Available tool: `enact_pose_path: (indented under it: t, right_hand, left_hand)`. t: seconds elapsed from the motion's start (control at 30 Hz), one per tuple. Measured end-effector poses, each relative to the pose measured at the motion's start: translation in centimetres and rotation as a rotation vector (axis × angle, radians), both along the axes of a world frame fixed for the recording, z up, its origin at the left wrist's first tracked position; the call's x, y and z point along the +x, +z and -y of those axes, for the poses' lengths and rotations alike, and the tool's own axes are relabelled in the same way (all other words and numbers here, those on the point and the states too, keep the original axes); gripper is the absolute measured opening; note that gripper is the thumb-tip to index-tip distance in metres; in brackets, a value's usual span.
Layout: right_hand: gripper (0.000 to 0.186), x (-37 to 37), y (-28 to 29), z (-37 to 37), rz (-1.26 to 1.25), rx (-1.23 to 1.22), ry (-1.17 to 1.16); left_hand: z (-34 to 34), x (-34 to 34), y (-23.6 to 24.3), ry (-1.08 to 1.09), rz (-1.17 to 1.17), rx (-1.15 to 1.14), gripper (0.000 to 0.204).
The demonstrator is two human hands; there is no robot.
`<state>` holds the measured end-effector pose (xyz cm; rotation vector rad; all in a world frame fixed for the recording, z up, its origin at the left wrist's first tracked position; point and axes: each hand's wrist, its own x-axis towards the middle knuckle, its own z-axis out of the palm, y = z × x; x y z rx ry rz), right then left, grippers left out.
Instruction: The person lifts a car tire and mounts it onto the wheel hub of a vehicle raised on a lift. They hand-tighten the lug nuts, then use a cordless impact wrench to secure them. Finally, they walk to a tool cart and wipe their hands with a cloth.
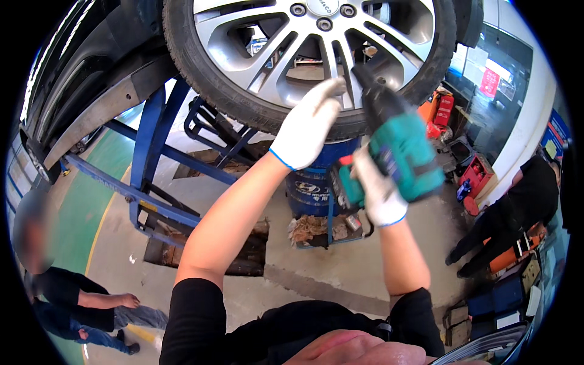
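Note:
A silver alloy wheel (267, 67) with a black tyre (204, 76) hangs in front of me on a raised dark car. Several wheel bolts (324, 24) sit around its hub. My left hand (309, 128), in a white glove, reaches up to the lower spokes, its fingers stretched out and slightly blurred. Nothing shows in them. In my right hand (380, 194), also gloved, is a green and black cordless impact wrench (410, 158), gripped by its handle. Its dark nose points up at the wheel's lower right spokes; whether it touches a bolt cannot be made out.
Blue lift arms (152, 146) stand at the left under the car (115, 36). A blue drum (307, 191) is below the wheel, with a tray of rags (310, 230). One person (73, 304) is at lower left, another (514, 207) bends by toolboxes at right.

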<state>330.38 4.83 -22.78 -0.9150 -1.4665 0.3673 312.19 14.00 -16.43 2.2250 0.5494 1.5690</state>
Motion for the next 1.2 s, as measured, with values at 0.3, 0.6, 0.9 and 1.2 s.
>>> enact_pose_path:
  t: [0.3, 0.6, 0.9, 1.2]
  right_hand:
    - [0.025, -0.1, 13.8, -7.1, -0.247, -0.103, 0.205]
    - [0.019, -3.5, 13.9, -8.1, -0.110, -0.100, 0.146]
    - [0.021, -1.1, 13.7, -11.3, 0.770, 0.126, -0.418]
    - [0.013, -4.9, 15.5, -9.8, 0.364, -0.207, -0.289]
  left_hand:
    - [-7.0, 0.2, -2.1, 0.478, -0.685, 0.788, 0.058]
    - [-10.8, -0.8, -3.6, 0.375, -0.593, 0.730, 0.052]
    - [-10.7, -1.4, -3.1, 0.492, -0.684, 0.937, 0.060]
    - [-9.9, -2.2, -2.3, 0.502, -0.870, 0.901, 0.056]
